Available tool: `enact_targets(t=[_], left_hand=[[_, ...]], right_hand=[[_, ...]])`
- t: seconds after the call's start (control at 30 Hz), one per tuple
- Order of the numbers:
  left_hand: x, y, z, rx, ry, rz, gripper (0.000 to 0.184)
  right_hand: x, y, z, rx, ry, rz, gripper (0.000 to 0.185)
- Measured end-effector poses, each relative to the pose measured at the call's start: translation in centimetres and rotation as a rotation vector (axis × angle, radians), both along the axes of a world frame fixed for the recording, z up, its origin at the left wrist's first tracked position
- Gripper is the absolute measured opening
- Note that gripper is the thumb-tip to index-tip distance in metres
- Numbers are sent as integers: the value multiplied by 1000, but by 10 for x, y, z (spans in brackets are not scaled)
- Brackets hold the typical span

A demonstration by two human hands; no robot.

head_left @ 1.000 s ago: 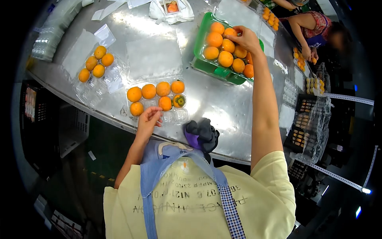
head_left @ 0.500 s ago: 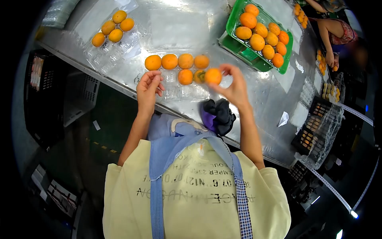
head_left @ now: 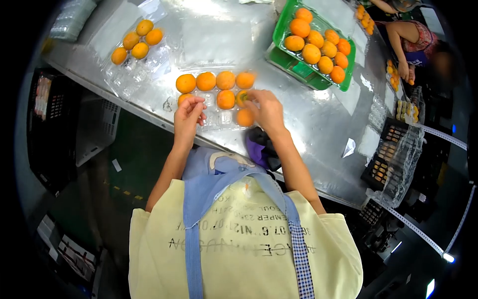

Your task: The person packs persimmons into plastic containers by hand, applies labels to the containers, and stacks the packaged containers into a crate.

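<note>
Head view: clear tray (head_left: 225, 118) has eight orange fruits (head_left: 225, 79), at least three cups bare; left hand (head_left: 186, 120) loose, empty; right hand (head_left: 269, 112) grip unclear.

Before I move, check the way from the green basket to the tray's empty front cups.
The right hand is in the way, right of the empty cups, with the front-right orange between them. Nothing visible stands between hand and basket.
</note>
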State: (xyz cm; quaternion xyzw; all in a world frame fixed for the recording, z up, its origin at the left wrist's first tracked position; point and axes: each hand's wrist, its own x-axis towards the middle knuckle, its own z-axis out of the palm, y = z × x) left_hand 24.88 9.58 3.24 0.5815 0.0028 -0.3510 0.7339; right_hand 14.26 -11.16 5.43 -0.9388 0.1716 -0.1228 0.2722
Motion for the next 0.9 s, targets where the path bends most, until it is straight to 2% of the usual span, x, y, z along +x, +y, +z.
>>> enact_targets(t=[0.1, 0.2, 0.3, 0.4, 0.43, 0.53, 0.57, 0.6, 0.67, 0.77, 0.87, 0.9], left_hand=[[-1, 0, 0, -1, 1, -8, 15], [1, 1, -2, 0, 2, -28, 16], [-2, -4, 2, 17, -1, -67, 17], [-3, -16, 13, -61, -16, -262, 30], [-5, -23, 21, -152, 77, -284, 32], [-8, -39, 34, -382, 315, -348, 37], [-7, -42, 33, -425, 368, -367, 38], [-7, -44, 33, -468, 421, -386, 39], [-7, -49, 38, -426, 341, -337, 39], [-11, -53, 29, -346, 232, -258, 38], [-13, -56, 25, -285, 161, -218, 38], [-14, -56, 25, -270, 144, -213, 39]], right_hand=[[5, -3, -15, -18, -25, 18, 19], [6, -5, -11, 77, 54, -76, 15], [-1, -11, -11, 565, -14, -300, 14], [-7, -13, 3, 1302, -154, -421, 15], [-7, -9, 8, 1391, -166, -448, 21], [-10, 2, 15, 1616, -163, -336, 19], [-10, 7, 18, 1562, -155, -311, 16], [-10, 6, 16, 1390, -157, -304, 16], [-13, 4, 11, 1048, -157, -286, 16], [-11, 5, 36, 838, -205, -218, 27], [-1, 11, 75, 395, -91, 44, 43], [0, 12, 73, 341, -81, 61, 51]])
